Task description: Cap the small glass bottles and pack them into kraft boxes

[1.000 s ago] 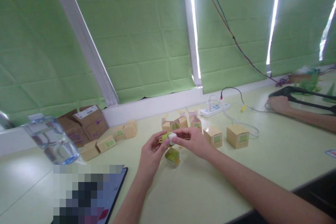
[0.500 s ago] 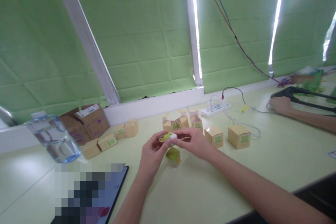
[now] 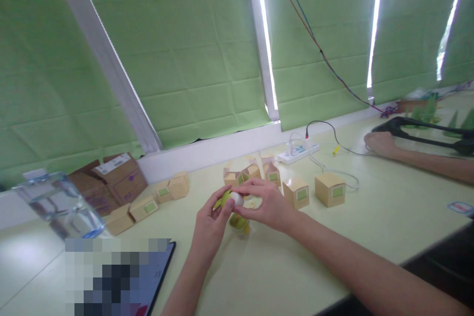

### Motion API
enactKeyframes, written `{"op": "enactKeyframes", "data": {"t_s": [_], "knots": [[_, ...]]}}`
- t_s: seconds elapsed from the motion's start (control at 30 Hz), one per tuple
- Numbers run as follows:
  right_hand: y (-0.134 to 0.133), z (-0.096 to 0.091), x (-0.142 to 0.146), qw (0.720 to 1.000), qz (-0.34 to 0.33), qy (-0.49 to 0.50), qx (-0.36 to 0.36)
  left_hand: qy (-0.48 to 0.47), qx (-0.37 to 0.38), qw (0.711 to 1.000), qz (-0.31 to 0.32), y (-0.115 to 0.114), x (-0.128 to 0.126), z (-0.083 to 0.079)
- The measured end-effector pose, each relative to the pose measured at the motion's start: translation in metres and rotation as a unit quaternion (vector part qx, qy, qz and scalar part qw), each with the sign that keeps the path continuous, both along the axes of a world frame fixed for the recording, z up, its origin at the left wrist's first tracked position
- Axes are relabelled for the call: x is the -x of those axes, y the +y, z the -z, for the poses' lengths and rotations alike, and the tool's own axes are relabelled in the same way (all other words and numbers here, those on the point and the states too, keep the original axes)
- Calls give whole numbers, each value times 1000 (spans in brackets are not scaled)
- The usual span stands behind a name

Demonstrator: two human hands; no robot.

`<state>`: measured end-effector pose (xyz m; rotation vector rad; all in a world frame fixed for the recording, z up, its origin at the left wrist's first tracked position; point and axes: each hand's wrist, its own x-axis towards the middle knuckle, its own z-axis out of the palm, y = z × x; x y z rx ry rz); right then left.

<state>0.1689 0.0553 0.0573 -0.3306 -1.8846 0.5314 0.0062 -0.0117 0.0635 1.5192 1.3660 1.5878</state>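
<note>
While the left hand (image 3: pixel 211 219) pinches a yellow-green piece (image 3: pixel 222 198) between thumb and fingers, the right hand (image 3: pixel 268 206) pinches the rounded white piece (image 3: pixel 237 201) that is touching it. Both pieces are raised above the pale surface (image 3: pixel 296 261); whether the white one sits inside the green one, I cannot tell. Just below the fingers, on the surface, stands a small clear container (image 3: pixel 240 227) with green and yellow contents, partly hidden by the hands. Near the right hand are two closed tan boxes (image 3: pixel 330 189), and behind the hands several boxes with raised flaps (image 3: pixel 273 176). To the left lie more small boxes (image 3: pixel 179 185), a water bottle (image 3: pixel 70 207) and a tablet (image 3: pixel 159 270). Another person's hand (image 3: pixel 379 144) rests far to the right, beside a black frame (image 3: pixel 385 126).
</note>
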Motion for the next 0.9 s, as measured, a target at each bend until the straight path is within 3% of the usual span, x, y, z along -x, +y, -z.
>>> {"op": "enactKeyframes", "data": {"t_s": [0.33, 0.57, 0.9], "knots": [[0, 3, 2, 999, 15, -6, -36, 92, -1, 996, -6, -1, 8, 2], [-2, 2, 5, 998, 31, -10, -60, 245, -89, 961, -87, 0, 3, 7], [-6, 0, 9, 994, 65, -28, -84, 253, -94, 958, -94, 1, 3, 9]]}}
